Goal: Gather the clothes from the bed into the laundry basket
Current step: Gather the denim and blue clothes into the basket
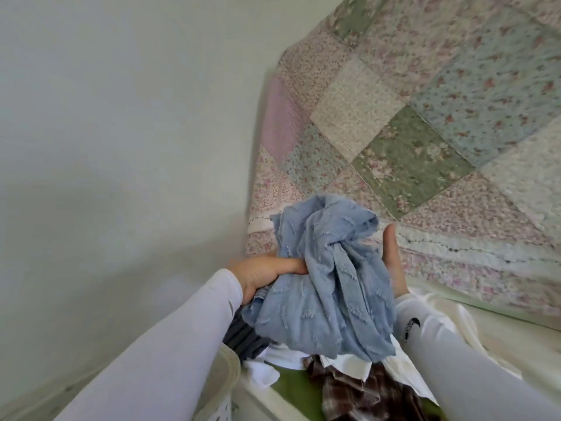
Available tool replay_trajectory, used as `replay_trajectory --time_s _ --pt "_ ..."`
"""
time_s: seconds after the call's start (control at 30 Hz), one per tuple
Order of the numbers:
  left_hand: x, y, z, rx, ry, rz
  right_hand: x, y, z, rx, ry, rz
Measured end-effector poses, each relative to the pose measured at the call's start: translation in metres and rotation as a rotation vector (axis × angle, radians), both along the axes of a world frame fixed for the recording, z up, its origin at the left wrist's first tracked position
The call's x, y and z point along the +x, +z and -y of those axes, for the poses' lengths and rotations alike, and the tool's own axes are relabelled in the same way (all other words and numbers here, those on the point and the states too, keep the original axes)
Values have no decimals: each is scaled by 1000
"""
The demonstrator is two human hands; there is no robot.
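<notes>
A bunched light-blue textured garment (328, 278) hangs between my two hands above the laundry basket. My left hand (264, 275) grips its left side, fingers curled into the cloth. My right hand (393, 259) presses against its right side, mostly hidden behind the fabric. The white laundry basket (226, 381) shows its rim at the bottom left. Inside lie a brown plaid garment (364, 393), white clothes (273, 369), a green piece (291, 387) and a grey striped item (243, 335). The bed with a floral patchwork quilt (409, 132) fills the right side.
A plain white wall (121, 147) takes up the left half of the view. White bedding (455, 323) lies at the quilt's lower edge, just right of my right arm. Both arms wear long white sleeves.
</notes>
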State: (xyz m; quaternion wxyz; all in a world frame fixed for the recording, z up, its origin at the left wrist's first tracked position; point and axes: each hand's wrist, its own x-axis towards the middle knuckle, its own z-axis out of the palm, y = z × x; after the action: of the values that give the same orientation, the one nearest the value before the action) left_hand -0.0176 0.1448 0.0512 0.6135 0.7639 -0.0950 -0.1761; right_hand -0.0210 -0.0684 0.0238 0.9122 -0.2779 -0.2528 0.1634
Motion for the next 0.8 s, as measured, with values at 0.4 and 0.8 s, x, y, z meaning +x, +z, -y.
replay_trajectory --time_s 0.4,0.8 --pt "-27 7 -134 550 149 314 32 -12 -124 -378 -212 -26" --pt "-29 -65 -257 1119 118 377 63 -101 -266 -706 -206 -38"
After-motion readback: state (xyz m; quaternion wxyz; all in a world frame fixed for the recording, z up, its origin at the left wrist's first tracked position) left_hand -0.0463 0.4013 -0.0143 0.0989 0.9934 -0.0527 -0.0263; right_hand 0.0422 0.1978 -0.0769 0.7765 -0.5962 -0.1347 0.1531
